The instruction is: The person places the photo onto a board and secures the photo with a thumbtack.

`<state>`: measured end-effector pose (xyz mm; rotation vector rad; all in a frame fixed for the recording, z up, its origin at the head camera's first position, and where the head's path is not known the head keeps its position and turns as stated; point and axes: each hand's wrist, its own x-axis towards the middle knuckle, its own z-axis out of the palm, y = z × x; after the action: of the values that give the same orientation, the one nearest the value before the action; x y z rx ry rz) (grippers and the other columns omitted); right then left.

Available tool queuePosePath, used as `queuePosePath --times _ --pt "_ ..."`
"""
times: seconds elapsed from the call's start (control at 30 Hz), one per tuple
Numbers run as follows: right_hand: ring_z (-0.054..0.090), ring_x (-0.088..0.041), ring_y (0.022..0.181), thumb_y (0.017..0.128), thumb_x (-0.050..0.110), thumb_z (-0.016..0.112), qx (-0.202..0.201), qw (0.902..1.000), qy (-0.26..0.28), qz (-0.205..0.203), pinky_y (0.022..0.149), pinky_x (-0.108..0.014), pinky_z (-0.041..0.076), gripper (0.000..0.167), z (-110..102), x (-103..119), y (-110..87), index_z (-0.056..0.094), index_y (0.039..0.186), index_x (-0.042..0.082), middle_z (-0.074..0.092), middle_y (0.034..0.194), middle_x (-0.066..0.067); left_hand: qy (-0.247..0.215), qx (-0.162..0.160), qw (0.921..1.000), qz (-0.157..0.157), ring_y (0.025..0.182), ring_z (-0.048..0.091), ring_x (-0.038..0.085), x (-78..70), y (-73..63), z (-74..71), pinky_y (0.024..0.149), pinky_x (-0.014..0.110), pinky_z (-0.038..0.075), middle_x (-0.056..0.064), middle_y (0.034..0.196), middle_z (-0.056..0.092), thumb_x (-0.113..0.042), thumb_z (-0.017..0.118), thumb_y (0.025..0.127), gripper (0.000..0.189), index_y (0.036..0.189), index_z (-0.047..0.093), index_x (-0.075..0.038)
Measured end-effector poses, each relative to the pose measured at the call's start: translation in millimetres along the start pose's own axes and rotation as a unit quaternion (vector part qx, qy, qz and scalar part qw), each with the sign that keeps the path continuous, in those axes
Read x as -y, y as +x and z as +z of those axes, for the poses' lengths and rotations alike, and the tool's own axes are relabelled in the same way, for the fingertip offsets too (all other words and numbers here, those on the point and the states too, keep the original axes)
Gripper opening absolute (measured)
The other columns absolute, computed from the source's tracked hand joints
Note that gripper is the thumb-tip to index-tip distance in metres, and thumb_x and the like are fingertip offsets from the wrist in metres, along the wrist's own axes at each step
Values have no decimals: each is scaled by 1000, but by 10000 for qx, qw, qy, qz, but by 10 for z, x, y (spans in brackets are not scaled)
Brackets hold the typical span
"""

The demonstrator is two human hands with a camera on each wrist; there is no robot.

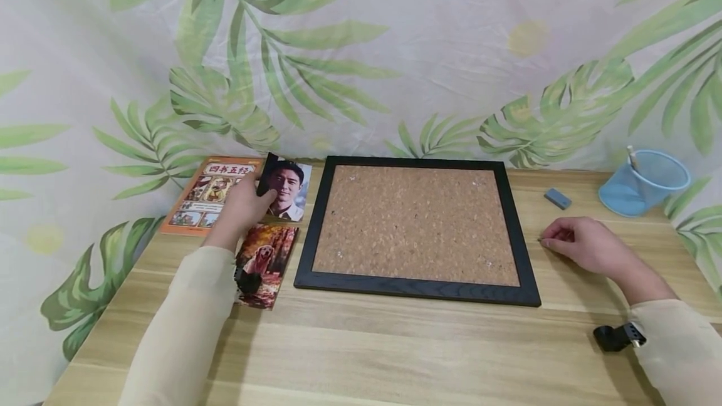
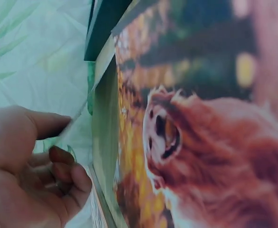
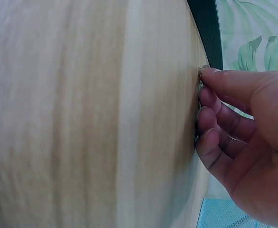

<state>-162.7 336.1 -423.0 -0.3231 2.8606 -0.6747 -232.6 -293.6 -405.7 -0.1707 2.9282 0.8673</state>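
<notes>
In the head view my left hand (image 1: pixel 247 200) pinches the left edge of a portrait photo (image 1: pixel 289 190), thumb on the front. That photo is thin and edge-on between thumb and fingers in the left wrist view. Just below it, a photo of a golden dog (image 1: pixel 267 262) lies on the table, partly behind the wrist camera. On the other side, my right hand (image 1: pixel 583 244) is low by the table, thumb and forefinger together on a tiny metallic thing (image 3: pixel 201 70); I cannot tell its kind. A black-framed cork board (image 1: pixel 417 224) lies between the hands, whitish spots near its corners.
An orange comic-style book (image 1: pixel 192 215) lies under and left of my left hand. Beyond my right hand are a blue eraser-like block (image 1: pixel 557 198) and a blue mesh pen cup (image 1: pixel 626 196) with a light stick in it. A leaf-print cloth (image 1: pixel 338 99) hangs behind the table.
</notes>
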Motion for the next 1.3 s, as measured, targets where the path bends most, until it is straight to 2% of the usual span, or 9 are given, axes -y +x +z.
queuePosePath --times 0.13,0.23,0.47,0.63,0.8,0.93,1.07,1.2,1.3 --pt "57 -12 80 102 14 73 10 10000 7 4 69 -26 46 9 6 -6 -12 77 101 6 71 88 1 -311 -80 9992 239 92 64 37 40 -47 -9 79 49 53 30 119 63 -28 54 112 65 164 34 6" --pt "58 -13 81 101 14 72 -12 10000 52 -17 69 -26 46 9 11 -10 -21 77 101 6 71 89 0 -601 -134 9975 349 89 64 34 49 -96 -13 77 44 52 28 120 63 -27 53 112 65 166 33 3" --pt "59 -11 81 102 15 73 -262 9996 81 -4 70 -26 48 12 -27 26 -62 77 102 4 73 91 -4 -1449 -187 9880 504 139 55 53 -4 -233 -53 109 64 48 36 149 53 -19 52 113 69 171 20 -2" --pt "59 -7 79 103 13 72 -447 9989 161 38 69 -24 48 12 -82 55 -81 75 104 1 74 91 -5 -1573 -164 9849 708 145 50 51 -35 -329 -55 103 57 49 35 156 47 -14 53 112 68 172 22 -7" --pt "59 -8 80 103 11 71 -471 9987 179 7 69 -24 49 12 -111 94 -93 76 107 0 75 93 -6 -1323 -169 9883 742 90 70 30 -56 -412 -34 73 39 51 32 162 45 -21 53 112 57 167 40 -9" --pt "60 -12 84 103 10 71 -414 9990 168 -13 71 -24 49 13 -120 120 -101 76 111 1 76 97 -8 -1515 -33 9853 792 49 47 13 -90 -469 -19 51 34 44 29 129 65 -26 55 112 56 165 45 -12" --pt "59 -11 84 104 11 70 -475 9987 168 -94 71 -24 49 15 -127 152 -103 77 114 1 76 100 -9 -1499 112 9826 1091 53 44 10 -144 -515 -1 54 31 43 23 98 62 -24 57 111 59 166 44 -10" --pt "56 -7 81 105 12 70 -609 9977 169 -243 70 -24 48 15 -140 206 -87 78 114 2 77 99 -8 -1550 412 9782 1317 75 57 21 -190 -533 40 63 32 48 29 139 60 -19 57 110 61 168 39 -7" --pt "55 -6 78 105 13 70 -663 9971 178 -320 68 -24 47 15 -151 263 -65 78 114 3 77 96 -6 -1530 634 9752 1470 124 62 41 -230 -541 79 97 45 56 27 168 40 -19 58 111 63 169 37 -6"
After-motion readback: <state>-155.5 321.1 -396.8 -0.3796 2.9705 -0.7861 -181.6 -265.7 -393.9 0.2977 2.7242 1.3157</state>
